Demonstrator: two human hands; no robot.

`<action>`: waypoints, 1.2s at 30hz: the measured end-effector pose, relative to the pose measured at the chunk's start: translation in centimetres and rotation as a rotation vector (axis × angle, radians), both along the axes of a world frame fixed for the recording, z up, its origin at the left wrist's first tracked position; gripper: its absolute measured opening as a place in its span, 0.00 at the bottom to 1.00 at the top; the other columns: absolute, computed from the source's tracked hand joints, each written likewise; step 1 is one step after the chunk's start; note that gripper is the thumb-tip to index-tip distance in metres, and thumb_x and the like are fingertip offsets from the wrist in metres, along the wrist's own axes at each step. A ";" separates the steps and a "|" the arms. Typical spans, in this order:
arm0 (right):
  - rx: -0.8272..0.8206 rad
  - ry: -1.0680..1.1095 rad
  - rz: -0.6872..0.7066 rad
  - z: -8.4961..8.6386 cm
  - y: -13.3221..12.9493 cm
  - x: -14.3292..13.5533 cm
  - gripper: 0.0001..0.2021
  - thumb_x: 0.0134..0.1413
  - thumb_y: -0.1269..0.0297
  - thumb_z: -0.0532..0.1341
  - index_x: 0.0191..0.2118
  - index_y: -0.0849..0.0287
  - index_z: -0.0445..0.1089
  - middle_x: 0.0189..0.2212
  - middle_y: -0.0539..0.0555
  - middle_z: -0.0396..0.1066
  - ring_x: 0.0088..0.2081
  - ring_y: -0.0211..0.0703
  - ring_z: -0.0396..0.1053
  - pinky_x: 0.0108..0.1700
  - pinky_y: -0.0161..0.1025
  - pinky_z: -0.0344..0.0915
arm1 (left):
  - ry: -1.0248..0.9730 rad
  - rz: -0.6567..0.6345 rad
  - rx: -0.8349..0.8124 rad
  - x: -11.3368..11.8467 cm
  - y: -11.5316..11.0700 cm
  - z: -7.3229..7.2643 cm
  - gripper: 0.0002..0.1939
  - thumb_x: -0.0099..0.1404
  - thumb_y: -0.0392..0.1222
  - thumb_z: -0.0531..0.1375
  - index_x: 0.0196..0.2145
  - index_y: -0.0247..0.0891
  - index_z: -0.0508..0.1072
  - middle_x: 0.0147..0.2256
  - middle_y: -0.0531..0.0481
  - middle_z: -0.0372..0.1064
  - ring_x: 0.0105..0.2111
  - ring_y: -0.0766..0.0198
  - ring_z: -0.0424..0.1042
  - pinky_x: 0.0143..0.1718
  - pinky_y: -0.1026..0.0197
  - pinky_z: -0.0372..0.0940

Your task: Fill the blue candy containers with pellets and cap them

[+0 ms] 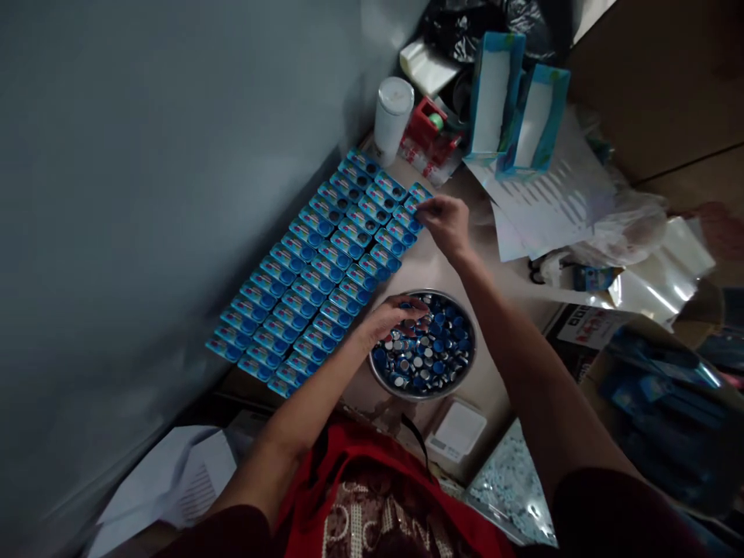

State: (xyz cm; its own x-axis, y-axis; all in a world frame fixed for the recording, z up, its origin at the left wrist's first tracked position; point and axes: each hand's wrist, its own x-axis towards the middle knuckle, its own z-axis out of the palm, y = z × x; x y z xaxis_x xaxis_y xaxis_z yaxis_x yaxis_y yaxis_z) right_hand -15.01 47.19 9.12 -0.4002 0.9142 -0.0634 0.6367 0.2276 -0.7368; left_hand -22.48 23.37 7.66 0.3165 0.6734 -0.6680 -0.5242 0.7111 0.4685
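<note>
Rows of small blue printed packs lie side by side in several columns. Many have a bright blue disc at one end; some near the far end show a dark round spot instead. At the far right column, my right hand is closed in a pinch over a pack; its fingertips hide whatever they hold. My left hand reaches over the near-left rim of a round metal bowl, fingers stretched out above the contents. Inside are many small round caps, some blue, some silvery.
Behind the packs stand a white cylindrical container and a red tape dispenser. Two open blue boxes rest on printed sheets. A white scale-like device lies near the bowl. A wall borders the left.
</note>
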 end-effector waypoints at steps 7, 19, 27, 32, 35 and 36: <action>0.051 -0.499 0.230 -2.3 7.8 -8.9 0.05 0.62 0.70 0.75 0.43 0.58 0.87 0.45 0.57 0.86 0.54 0.57 0.83 0.61 0.52 0.77 | 0.132 0.462 0.090 -10.0 4.1 2.4 0.18 0.53 0.43 0.78 0.40 0.38 0.81 0.39 0.48 0.85 0.36 0.60 0.85 0.30 0.67 0.73; 0.180 -0.308 0.354 -4.6 8.0 -8.0 0.07 0.71 0.60 0.71 0.46 0.57 0.80 0.47 0.59 0.80 0.56 0.61 0.78 0.63 0.60 0.76 | 0.092 0.790 -0.179 -13.6 7.5 2.0 0.13 0.64 0.32 0.72 0.44 0.39 0.77 0.38 0.52 0.83 0.34 0.69 0.85 0.25 0.76 0.66; 0.252 -0.124 0.986 1.5 -4.3 -4.1 0.20 0.81 0.68 0.56 0.64 0.49 0.82 0.67 0.59 0.80 0.59 0.55 0.77 0.61 0.53 0.77 | -0.118 0.644 -0.256 -13.5 7.6 1.6 0.07 0.67 0.28 0.68 0.42 0.34 0.81 0.29 0.53 0.76 0.24 0.71 0.75 0.17 0.76 0.58; 0.113 -0.090 0.916 1.5 -3.9 -2.6 0.14 0.80 0.65 0.61 0.57 0.49 0.86 0.58 0.57 0.85 0.56 0.51 0.81 0.58 0.47 0.78 | -0.104 0.598 -0.228 -12.6 6.9 1.1 0.07 0.67 0.27 0.68 0.42 0.32 0.83 0.31 0.50 0.80 0.25 0.70 0.77 0.19 0.76 0.61; -0.039 0.056 0.765 1.4 -4.5 -2.4 0.10 0.75 0.61 0.66 0.48 0.52 0.87 0.46 0.58 0.86 0.45 0.48 0.83 0.49 0.44 0.79 | -0.101 0.573 -0.242 -12.6 6.6 1.1 0.08 0.65 0.28 0.71 0.41 0.34 0.82 0.32 0.49 0.80 0.27 0.68 0.79 0.19 0.76 0.63; -0.076 0.119 0.700 1.4 -4.7 -2.2 0.09 0.74 0.59 0.68 0.46 0.53 0.87 0.43 0.58 0.85 0.42 0.47 0.82 0.46 0.43 0.78 | -0.092 0.570 -0.232 -12.7 6.5 1.2 0.09 0.64 0.28 0.72 0.41 0.34 0.81 0.31 0.50 0.79 0.26 0.67 0.79 0.20 0.75 0.63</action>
State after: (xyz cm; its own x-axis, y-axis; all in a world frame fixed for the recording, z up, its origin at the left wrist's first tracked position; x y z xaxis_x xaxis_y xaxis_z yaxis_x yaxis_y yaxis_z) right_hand -17.25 42.49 10.48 -0.8998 0.4348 -0.0360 0.2738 0.4985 -0.8225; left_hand -35.20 29.90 8.82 0.0134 0.5940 -0.8044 -0.8824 0.3854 0.2699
